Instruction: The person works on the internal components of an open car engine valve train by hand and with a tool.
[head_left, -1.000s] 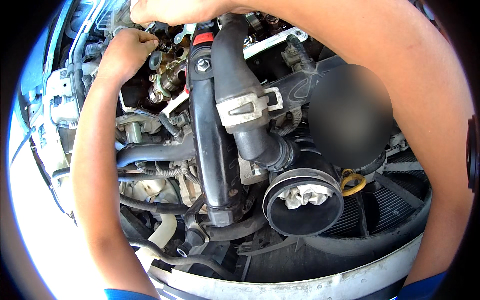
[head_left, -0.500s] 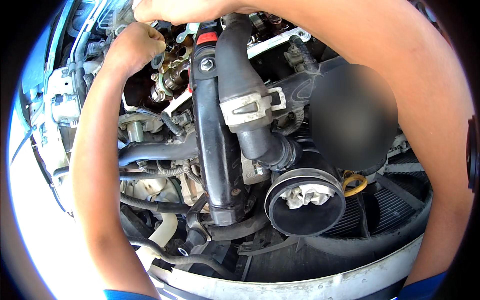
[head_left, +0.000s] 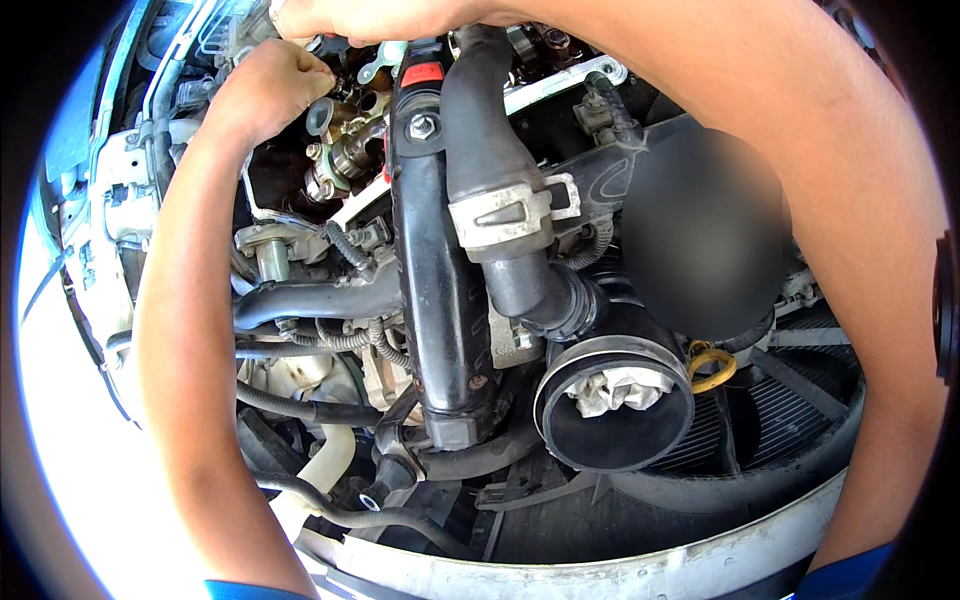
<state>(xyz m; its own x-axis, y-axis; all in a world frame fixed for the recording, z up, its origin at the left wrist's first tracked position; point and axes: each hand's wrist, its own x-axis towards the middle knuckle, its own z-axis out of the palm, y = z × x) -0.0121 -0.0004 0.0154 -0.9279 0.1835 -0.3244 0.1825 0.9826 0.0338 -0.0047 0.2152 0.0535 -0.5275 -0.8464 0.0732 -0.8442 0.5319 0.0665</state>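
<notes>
My left hand (head_left: 268,92) is over the far left of the opened engine, its fingers curled together. Whatever is in those fingertips is hidden. Just to its right lie the camshaft (head_left: 350,157) and the metal bores of the cylinder head. Reaching across from the right, my right hand (head_left: 375,18) lies beyond the left one at the top edge. It is cut off by the frame, so its fingers and anything in them are mostly out of sight. A light green metal piece (head_left: 382,62) shows just below the right hand.
A black bar with a red end (head_left: 425,250) runs lengthwise across the engine. Beside it is a thick black hose (head_left: 480,120) with a metal clamp (head_left: 505,218). Crumpled white material (head_left: 620,390) plugs a round black duct (head_left: 575,440). A yellow ring (head_left: 712,370) sits near the radiator fan (head_left: 790,400).
The engine parts have shifted slightly to the right in the picture. My left hand stays almost in place with its fingers still curled, and more of a round metal bore shows beside it.
</notes>
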